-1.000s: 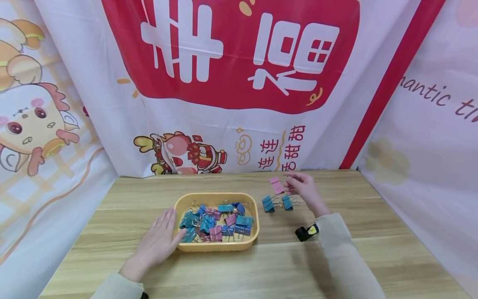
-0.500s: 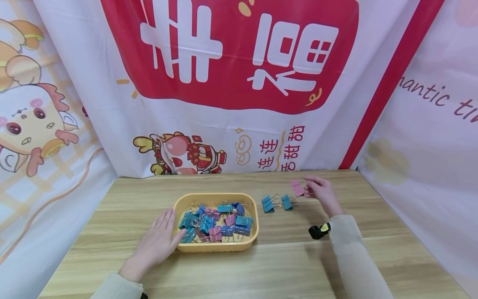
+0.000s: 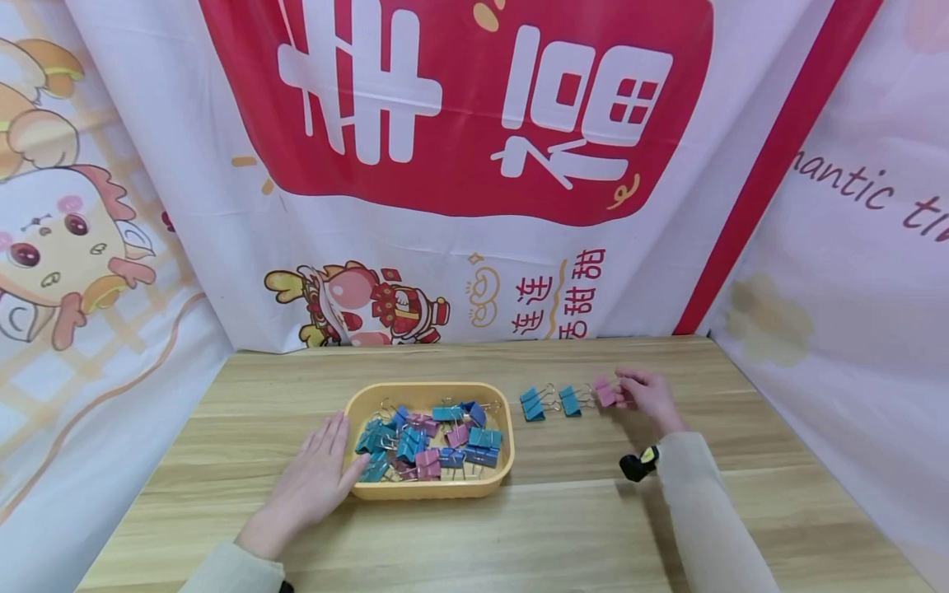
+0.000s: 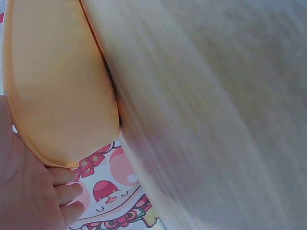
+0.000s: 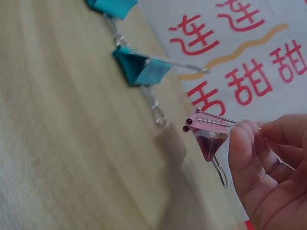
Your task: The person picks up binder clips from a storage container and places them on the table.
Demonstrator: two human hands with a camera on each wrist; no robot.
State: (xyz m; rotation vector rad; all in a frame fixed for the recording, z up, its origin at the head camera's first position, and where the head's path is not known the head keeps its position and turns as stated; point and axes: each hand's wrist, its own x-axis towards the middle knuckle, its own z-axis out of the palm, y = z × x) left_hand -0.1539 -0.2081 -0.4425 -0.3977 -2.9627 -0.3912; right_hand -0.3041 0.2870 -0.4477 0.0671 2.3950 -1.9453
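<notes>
My right hand pinches a pink binder clip by one wire handle, near the back right of the table. In the right wrist view the pink clip hangs from thumb and fingers, its other handle loose. Just left of it, two teal binder clips lie in a row, the nearer teal clip with its handles spread. At the yellow tray, my left hand rests with straight fingers against the left end. Teal, blue and pink binder clips fill the tray in a jumble.
A wood-grain table carries everything. Printed cloth hangs along its back edge, and more cloth closes off the right side. A dark band with a yellow mark sits at the right wrist.
The right hand has carried the pink clip rightward and then down toward the table, into line with the two teal clips. The left hand and tray have stayed put.
</notes>
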